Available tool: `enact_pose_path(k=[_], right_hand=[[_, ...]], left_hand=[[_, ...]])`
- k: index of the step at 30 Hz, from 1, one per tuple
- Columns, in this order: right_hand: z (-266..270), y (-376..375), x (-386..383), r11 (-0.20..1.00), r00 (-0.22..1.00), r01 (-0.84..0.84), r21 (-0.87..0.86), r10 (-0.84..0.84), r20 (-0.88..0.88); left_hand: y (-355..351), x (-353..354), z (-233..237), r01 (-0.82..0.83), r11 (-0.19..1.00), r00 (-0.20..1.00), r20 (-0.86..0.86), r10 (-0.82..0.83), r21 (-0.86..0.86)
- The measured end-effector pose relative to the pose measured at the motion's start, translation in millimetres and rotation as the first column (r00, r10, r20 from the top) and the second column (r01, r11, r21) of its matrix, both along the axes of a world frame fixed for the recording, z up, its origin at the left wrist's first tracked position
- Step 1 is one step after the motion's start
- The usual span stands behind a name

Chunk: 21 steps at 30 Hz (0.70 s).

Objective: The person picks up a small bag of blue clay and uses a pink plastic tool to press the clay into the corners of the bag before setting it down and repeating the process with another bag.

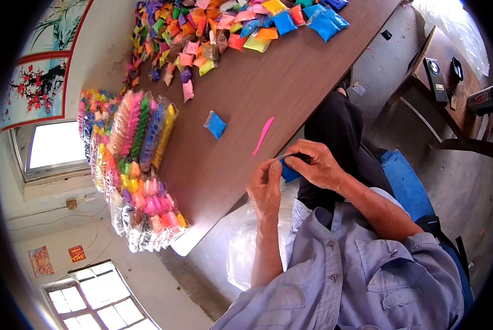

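Observation:
A small blue packet (289, 172) hangs between my two hands, just off the table's near edge. My left hand (265, 187) pinches its upper edge from the left, thumb against the fingers. Closed on the same edge from the right is my right hand (319, 165), its fingers curled and partly covering the packet. On the brown table (224, 170), close to my hands, lies a pink plastic knife-like tool (264, 135). Beyond it rests another blue packet (215, 125), flat and by itself.
A big heap of colourful packets (202, 38) covers the table's far end. Clear bags of coloured pieces (142, 132) are stacked along the left edge. To the right stands a wooden stool (450, 66) bearing a dark box and a cup. Beside me is a blue seat (406, 179).

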State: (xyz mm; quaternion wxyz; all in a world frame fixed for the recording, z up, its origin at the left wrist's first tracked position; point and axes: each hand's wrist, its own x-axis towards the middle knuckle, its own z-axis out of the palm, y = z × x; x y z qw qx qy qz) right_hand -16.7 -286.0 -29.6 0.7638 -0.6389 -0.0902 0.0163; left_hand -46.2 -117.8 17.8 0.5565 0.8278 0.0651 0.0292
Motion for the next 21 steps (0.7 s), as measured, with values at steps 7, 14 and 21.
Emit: enact_pose_path(k=[7,14,21], right_hand=[[1,1,-1,1.0,1.0,-0.001,0.0,0.001,0.012],[-5,4,-2,0.998,0.999,0.046,0.044,-0.046,0.001],[-1,1,-1,0.999,1.0,-0.004,0.032,0.004,-0.001]], left_hand=[[-2,2,0,-0.034,0.999,0.999,0.04,0.032,0.041],[-9,5,2,0.056,0.987,0.998,-0.025,-0.06,-0.151],[0,3,-1,0.053,0.995,0.997,-0.045,-0.057,-0.085]])
